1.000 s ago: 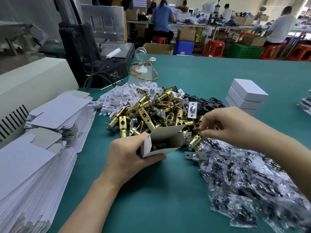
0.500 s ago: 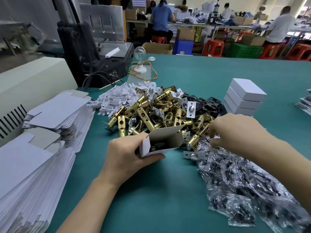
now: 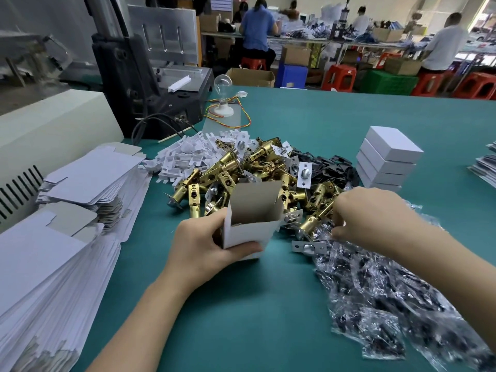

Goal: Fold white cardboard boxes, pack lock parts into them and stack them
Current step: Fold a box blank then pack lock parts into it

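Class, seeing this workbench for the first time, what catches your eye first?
The heap of brass latches glitters at centre, just beyond the open white box gripped in the left hand. The right hand reaches into crinkly plastic bags at right; flat box blanks tower at left.

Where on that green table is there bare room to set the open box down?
Best: the bare green table between the forearms, bordered by flat cartons left and bagged parts right. Also the far stretch behind the stack of closed boxes. The middle is crowded with brass latches.
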